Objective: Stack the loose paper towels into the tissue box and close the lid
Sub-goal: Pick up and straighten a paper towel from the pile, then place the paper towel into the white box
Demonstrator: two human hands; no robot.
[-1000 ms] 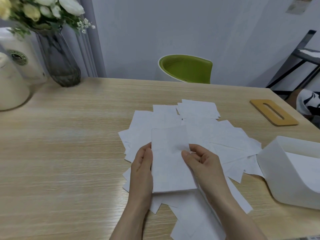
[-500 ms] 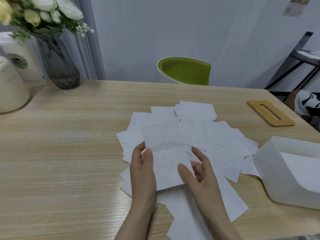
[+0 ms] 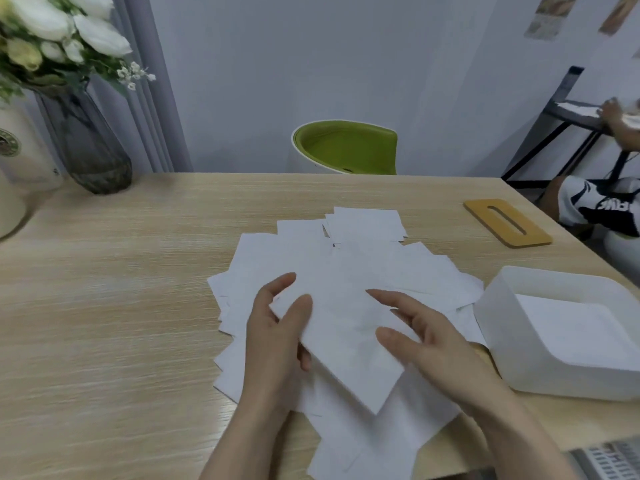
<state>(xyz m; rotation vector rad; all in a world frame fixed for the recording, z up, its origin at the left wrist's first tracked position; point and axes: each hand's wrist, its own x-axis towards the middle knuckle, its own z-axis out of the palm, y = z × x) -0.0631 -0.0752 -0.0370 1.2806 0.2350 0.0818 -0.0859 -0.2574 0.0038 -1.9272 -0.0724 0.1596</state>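
Loose paper towels [image 3: 363, 271] lie fanned in an overlapping heap on the light wood desk [image 3: 121, 306], before a grey wall and a green chair [image 3: 349, 148]. At right the white tissue box [image 3: 540, 344] stands open with a sheet inside; its tan slotted lid [image 3: 507, 221] lies farther back. The left hand [image 3: 277, 337] pinches one towel [image 3: 349, 344] by its left edge, thumb on top. The right hand [image 3: 436, 337] has straight, spread fingers [image 3: 388, 299] over that same towel.
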